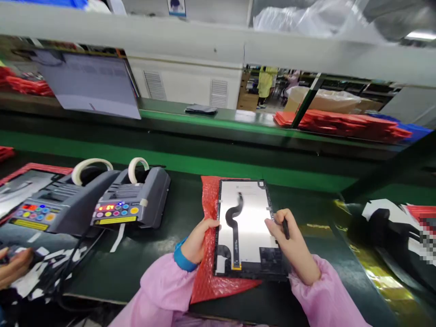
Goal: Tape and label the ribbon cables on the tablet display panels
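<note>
Nearest to me, the left hand pinches the left edge of the display panel, thumb on top, most of its fingers out of sight; the right hand curls round a slim dark tool, thumb against the panel's right edge; the left grip appears to steady the work, the tucked tool to stay handy.

The panel lies back upward, partly over a red bubble bag, presumably for cushioning; a dark ribbon cable snakes across it, its upper end blurred; the tool's tip cannot be made out.

Well left of the panel, another person's hand is cut off by the frame, its hold unclear; left of the panel and somewhat beyond it, two tape dispensers face the bench's near side, seemingly for easy reach; their displays are only partly legible.

Right of the panel, a black object cannot be identified; beyond the panel, a shelf carries a dark flat packet and, farther right, stacked red bags; beyond these, a person in yellow is partly hidden.
</note>
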{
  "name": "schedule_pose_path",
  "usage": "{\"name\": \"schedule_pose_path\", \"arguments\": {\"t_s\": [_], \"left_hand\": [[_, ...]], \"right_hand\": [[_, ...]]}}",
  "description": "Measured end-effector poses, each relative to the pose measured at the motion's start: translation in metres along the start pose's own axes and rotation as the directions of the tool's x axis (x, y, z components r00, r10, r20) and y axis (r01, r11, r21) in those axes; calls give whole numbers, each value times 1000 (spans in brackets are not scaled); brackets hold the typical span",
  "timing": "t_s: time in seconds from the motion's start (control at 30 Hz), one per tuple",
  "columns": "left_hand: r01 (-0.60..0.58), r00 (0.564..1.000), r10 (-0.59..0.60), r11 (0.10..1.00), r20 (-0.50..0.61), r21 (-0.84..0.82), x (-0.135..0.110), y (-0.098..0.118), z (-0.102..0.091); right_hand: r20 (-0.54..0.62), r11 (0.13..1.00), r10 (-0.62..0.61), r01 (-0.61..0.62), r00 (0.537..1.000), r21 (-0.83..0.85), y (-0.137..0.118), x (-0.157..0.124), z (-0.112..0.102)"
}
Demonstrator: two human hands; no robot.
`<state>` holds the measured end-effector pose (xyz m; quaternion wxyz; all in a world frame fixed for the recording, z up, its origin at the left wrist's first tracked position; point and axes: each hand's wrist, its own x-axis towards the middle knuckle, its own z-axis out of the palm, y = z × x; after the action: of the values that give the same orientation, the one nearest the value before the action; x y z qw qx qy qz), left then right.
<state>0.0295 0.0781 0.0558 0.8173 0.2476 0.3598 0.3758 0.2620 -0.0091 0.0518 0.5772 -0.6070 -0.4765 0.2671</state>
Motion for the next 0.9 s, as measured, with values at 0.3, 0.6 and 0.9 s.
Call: {"name": "schedule_pose_path", "arguments": {"t_s": [0.3,0.6,0.9], "left_hand": [[-228,948,261,956,-181,186,1,-22,-43],[-385,890,443,857,-105,344,-25,-48,-58],[-605,741,572,344,351,718,-86,-55,-75]], "right_hand": [[-152,986,124,-138,981,-90,26,-16,-37],[202,984,132,-103,970,-149,29,-22,26],[154,971,-41,76,987,-228,18,-44,6]]}}
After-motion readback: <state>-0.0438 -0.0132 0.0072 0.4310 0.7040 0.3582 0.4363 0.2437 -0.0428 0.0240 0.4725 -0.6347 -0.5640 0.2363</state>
